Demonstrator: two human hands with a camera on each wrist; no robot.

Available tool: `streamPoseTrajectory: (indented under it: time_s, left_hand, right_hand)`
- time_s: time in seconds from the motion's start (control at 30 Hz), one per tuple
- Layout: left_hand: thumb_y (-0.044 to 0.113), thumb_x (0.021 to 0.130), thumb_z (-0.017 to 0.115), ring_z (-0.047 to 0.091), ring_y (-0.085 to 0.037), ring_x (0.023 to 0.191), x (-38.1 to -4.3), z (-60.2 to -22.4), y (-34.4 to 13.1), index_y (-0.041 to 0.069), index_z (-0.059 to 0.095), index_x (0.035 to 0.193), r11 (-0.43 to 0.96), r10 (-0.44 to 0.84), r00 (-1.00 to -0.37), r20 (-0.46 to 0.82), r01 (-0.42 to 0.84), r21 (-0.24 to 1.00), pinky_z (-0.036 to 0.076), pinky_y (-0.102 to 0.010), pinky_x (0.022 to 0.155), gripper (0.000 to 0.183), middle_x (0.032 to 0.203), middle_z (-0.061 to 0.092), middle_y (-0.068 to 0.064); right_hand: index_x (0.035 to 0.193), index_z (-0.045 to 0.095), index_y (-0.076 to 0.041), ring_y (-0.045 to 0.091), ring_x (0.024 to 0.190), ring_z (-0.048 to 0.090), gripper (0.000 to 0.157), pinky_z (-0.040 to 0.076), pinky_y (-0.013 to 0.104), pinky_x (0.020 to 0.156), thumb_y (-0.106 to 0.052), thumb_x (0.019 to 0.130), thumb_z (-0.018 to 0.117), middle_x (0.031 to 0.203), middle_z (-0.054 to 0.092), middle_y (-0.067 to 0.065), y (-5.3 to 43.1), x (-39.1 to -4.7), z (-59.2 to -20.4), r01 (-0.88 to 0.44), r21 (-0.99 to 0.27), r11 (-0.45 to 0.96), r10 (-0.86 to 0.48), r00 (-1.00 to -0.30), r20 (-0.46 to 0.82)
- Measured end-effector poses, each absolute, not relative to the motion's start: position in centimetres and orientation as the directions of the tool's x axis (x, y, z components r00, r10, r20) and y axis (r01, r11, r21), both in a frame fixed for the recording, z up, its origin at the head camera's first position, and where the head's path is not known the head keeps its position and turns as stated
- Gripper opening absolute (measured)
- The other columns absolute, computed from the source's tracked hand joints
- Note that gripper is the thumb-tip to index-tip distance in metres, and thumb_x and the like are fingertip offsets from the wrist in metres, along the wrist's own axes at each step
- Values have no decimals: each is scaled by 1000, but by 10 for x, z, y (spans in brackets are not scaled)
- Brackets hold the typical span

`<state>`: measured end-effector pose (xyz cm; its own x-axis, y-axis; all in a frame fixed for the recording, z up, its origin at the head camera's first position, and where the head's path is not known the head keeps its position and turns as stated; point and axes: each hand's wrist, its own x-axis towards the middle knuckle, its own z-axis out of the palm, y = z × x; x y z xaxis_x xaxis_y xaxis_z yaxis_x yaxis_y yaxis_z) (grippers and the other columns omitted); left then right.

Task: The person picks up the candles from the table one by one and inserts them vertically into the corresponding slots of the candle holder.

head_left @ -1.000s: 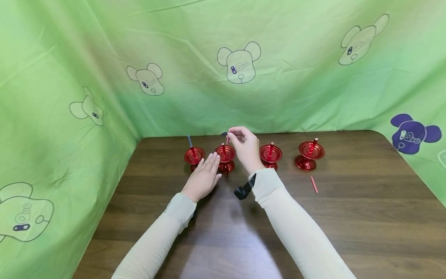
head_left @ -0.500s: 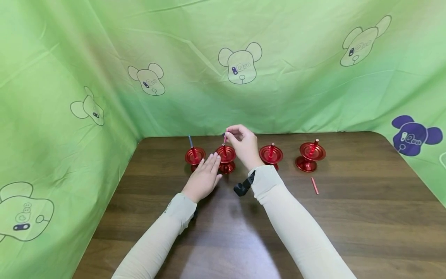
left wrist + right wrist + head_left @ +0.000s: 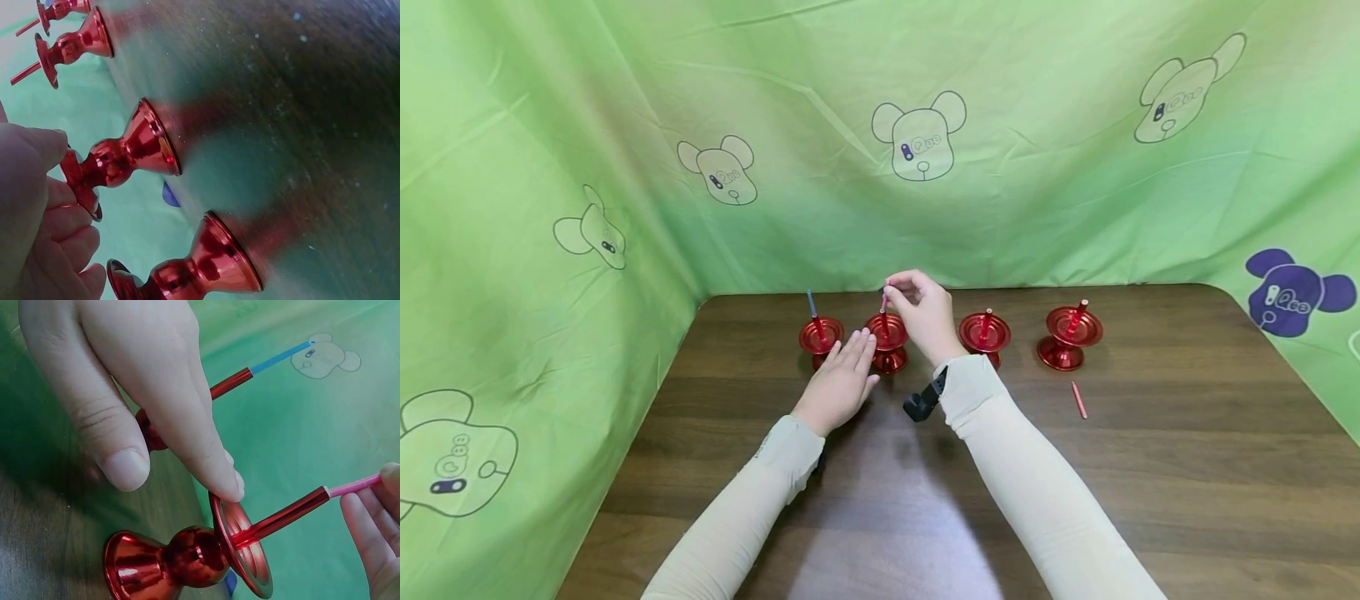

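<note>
Second from the left in a row of shiny red candle holders, one holder (image 3: 889, 360) stands with its thin upright tube between my hands. My left hand (image 3: 839, 387) reaches flat toward it, fingers extended, fingertips at the rim of its dish (image 3: 262, 582). Thumb and fingers of my right hand (image 3: 925, 318) pinch a thin pink candle (image 3: 355, 486). The candle's lower end meets the top of the tube (image 3: 294, 514). In the leftmost holder (image 3: 820, 335), a blue candle (image 3: 811, 302) rises from the tube; my left hand partly covers that holder's base.
Two more red holders, one at centre right (image 3: 985, 335) and one at far right (image 3: 1063, 353), have bare tubes. A pinkish-red candle (image 3: 1079, 400) lies on the wooden table (image 3: 1187, 467) before the far-right one. A green printed curtain (image 3: 820, 208) hangs behind and at the sides.
My right hand has shifted slightly left, bringing the pink candle from beside the tube to above its top. My left hand has stayed put at the dish's rim.
</note>
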<state>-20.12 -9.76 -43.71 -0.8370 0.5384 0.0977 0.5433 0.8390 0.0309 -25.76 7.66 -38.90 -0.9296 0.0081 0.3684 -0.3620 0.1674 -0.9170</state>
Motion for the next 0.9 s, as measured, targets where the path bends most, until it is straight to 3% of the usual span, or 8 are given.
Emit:
streamPoseTrajectory:
  time_s: [0.33, 0.63, 0.9]
  left_hand:
    - [34, 108, 48, 26, -28, 152, -201, -437, -97, 0, 31, 158, 839, 537, -838, 99, 543, 35, 22, -47, 123, 62, 164, 29, -16]
    - [32, 108, 49, 26, -28, 152, -200, -437, -97, -1, 31, 157, 837, 541, -835, 102, 546, 29, 21, -47, 123, 62, 163, 29, -16]
    - [31, 108, 50, 27, -29, 151, -200, -437, -97, -2, 32, 157, 832, 547, -829, 118, 554, 30, 22, -47, 123, 61, 162, 31, -18]
  right_hand:
    - [109, 68, 6, 30, 90, 70, 17, 58, 28, 82, -7, 98, 67, 100, 72, 19, 76, -259, -391, -389, -897, 209, -20, -919, 394]
    - [108, 69, 3, 25, 93, 70, 12, 59, 39, 86, -5, 99, 65, 98, 72, 13, 78, -262, -390, -488, -790, 372, -116, -869, 482]
    - [108, 68, 2, 25, 92, 70, 12, 59, 37, 87, -5, 99, 64, 98, 72, 13, 81, -262, -385, -512, -750, 418, -189, -857, 479]
